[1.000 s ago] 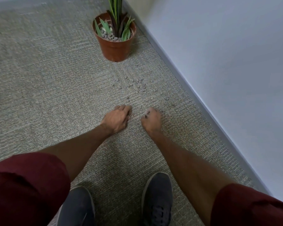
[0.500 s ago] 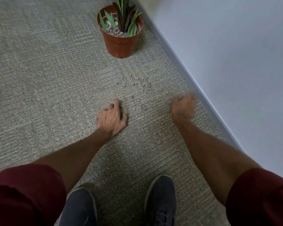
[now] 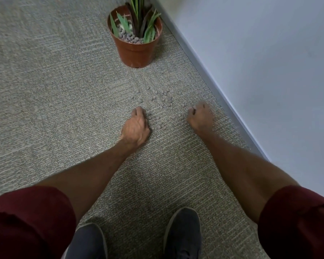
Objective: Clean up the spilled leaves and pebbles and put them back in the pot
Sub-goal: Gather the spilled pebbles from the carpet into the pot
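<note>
The job looks partly done at most: the pot (image 3: 137,53) stands upright well beyond both hands, with pebbles and green leaves (image 3: 123,21) inside, but many spilled pebbles (image 3: 162,101) lie on the carpet (image 3: 54,90) between and just ahead of the hands. No loose leaf shows on the floor. The left hand (image 3: 136,126) rests on the carpet, fingers curled down, its inner edge touching a small cluster; whether it grips any is hidden. The right hand (image 3: 200,116) is clenched and blurred, and I cannot tell if it holds pebbles. Just outside the right hand runs the baseboard (image 3: 213,79) of the wall (image 3: 260,62), so room is tight there. Outside the left hand the carpet lies open.
</note>
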